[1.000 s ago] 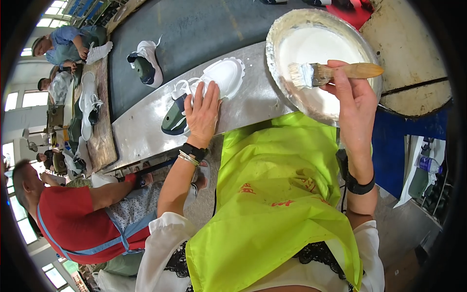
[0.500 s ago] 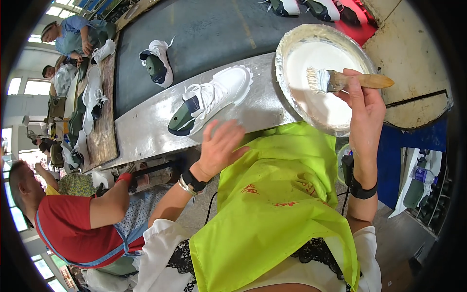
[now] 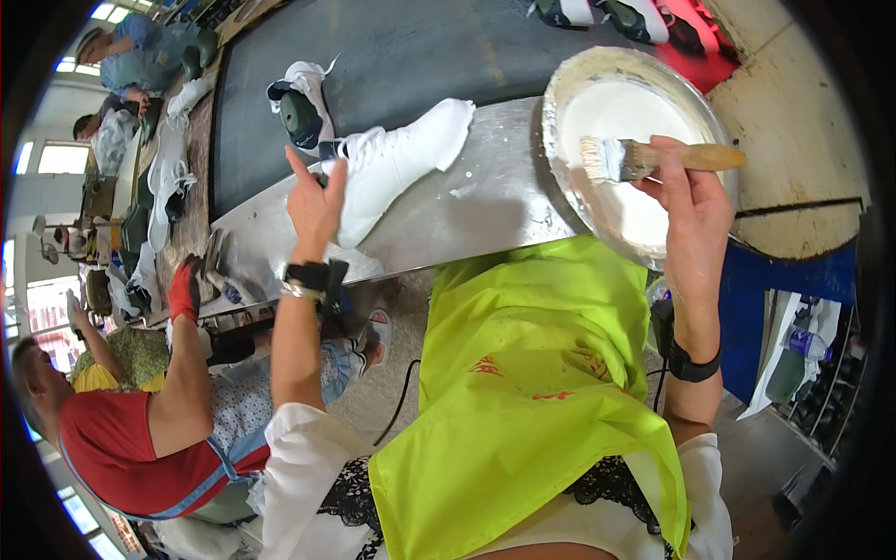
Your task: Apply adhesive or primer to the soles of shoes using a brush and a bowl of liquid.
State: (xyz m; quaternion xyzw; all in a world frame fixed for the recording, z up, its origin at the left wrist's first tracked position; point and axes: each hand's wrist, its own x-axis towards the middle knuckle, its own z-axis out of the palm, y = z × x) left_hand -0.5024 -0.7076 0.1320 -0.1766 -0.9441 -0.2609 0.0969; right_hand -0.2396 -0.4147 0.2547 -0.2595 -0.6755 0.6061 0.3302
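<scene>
My left hand (image 3: 316, 207) is at the heel end of a white sneaker (image 3: 401, 154), thumb and index finger on either side of the dark collar. It seems to grip the shoe there, though the other fingers are hidden. The sneaker is tipped over, with white sole and side toward me and the green heel mostly covered. Between the fingers of my right hand (image 3: 698, 210) is the wooden handle of a flat brush (image 3: 653, 159). Its pale bristles are over a round basin (image 3: 553, 131) of white liquid (image 3: 644, 110), its rim crusted.
A second white-and-green sneaker (image 3: 301, 107) stands on the dark belt (image 3: 411, 56) behind the metal ledge (image 3: 509, 177). More shoes (image 3: 639, 21) sit at the back right under red light. On the left, a co-worker in red (image 3: 131, 439) reaches toward the bench with a red glove (image 3: 185, 289).
My left hand has moved left and away from me to the shoe's heel. The sneaker has gone from upright to tipped. My right hand keeps the brush over the basin, shifted slightly.
</scene>
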